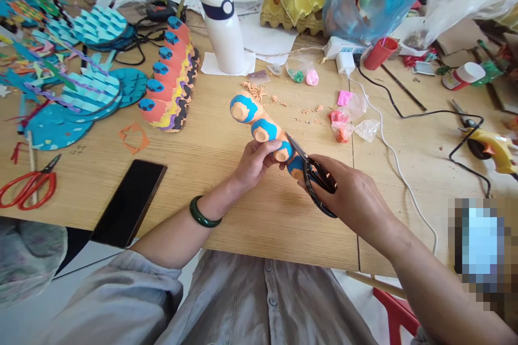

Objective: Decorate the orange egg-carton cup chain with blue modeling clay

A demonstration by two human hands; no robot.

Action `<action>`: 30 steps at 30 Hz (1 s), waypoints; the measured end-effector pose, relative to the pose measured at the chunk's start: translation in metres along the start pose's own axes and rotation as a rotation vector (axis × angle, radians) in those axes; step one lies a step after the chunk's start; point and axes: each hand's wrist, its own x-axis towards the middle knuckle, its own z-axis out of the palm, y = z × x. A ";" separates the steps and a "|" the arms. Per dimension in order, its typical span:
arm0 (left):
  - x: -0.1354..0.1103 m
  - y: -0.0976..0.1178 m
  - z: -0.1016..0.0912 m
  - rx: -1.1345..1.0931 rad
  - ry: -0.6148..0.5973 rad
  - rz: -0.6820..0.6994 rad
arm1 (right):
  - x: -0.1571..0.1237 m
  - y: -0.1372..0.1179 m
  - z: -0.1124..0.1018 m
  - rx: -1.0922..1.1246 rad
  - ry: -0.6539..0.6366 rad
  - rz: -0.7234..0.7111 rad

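A strip of egg carton cups [265, 128], painted orange with blue patches, is held above the table in front of me. My left hand [259, 159] wraps its fingers and thumb around the strip's lower edge, near the middle. In my right hand [348, 186] is a pair of black-handled scissors [301, 152], fingers through the loops. The blades point up and left and lie against the strip's right side; whether they touch it I cannot tell. Orange scraps [254, 89] lie on the table beyond the strip.
To the left stands a painted egg carton piece [172, 78], with a phone [129, 202] and red scissors [34, 186] nearer me. A white bottle [222, 32] is behind. On the right are a white cable [390, 143], bagged pink clay [342, 118] and a yellow glue gun [491, 145].
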 end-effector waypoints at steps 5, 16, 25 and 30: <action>0.001 0.003 -0.001 0.017 0.013 -0.028 | 0.010 0.011 -0.004 0.066 0.030 0.148; 0.015 0.016 -0.014 -0.071 0.120 -0.257 | 0.043 0.049 -0.004 -0.325 -0.034 0.261; 0.019 0.025 -0.021 -0.136 0.122 -0.302 | 0.023 0.071 -0.006 -0.343 0.080 0.242; 0.018 0.025 -0.023 -0.152 0.101 -0.308 | -0.029 0.098 -0.008 -0.274 0.171 0.459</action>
